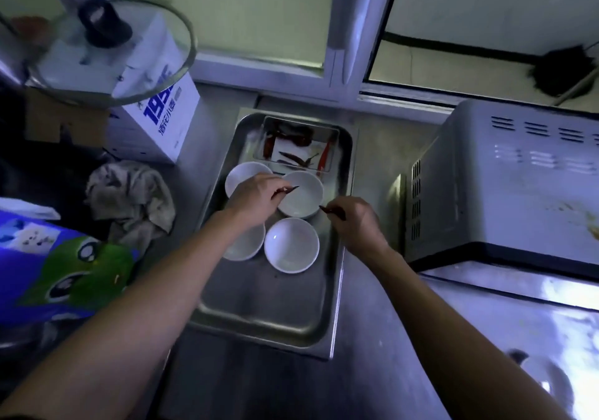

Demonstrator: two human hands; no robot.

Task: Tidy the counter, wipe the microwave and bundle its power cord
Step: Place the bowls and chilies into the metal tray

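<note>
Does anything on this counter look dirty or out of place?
Yes. The microwave has brownish smears on its top near the right edge. A crumpled grey rag lies bunched left of the metal tray. Each hand, left and right, pinches a dried chilli.

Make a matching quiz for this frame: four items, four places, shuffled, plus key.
Items:
1. bowls
2. rag
3. microwave
4. glass lid

Places:
A. right of the tray
B. on the white box, far left
C. in the tray
D. on the counter, left of the tray

Pairs: 1-C, 2-D, 3-A, 4-B
</note>
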